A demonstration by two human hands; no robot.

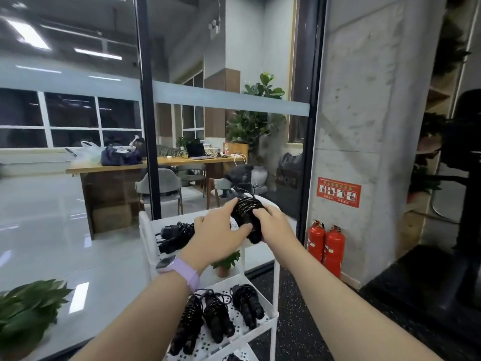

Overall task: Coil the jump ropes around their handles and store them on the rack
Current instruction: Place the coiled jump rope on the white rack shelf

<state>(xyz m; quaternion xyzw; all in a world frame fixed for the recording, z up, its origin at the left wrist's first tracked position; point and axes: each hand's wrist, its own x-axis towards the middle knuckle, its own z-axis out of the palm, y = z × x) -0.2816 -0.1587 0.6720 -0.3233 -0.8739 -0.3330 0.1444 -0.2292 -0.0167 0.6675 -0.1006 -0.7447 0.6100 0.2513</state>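
Both hands hold a black jump rope (247, 208) whose cord is wound in tight coils round its handles, above the top shelf of a white rack (147, 227). My right hand (273, 222) grips the handles from the right. My left hand (221, 227) pinches the bundle from the left, thumb low on the handles and fingers on the coils. A short loop of cord sticks up behind the bundle. A loosely bundled black rope (177, 234) lies on the top shelf to the left. Three coiled ropes (217, 315) lie on the shelf below.
The rack stands against a glass wall with a black frame (148, 105). Two red fire extinguishers (326, 246) sit on the floor to the right by a concrete pillar (369, 113). A leafy plant (28, 311) is at lower left, a small potted plant (226, 263) behind the rack.
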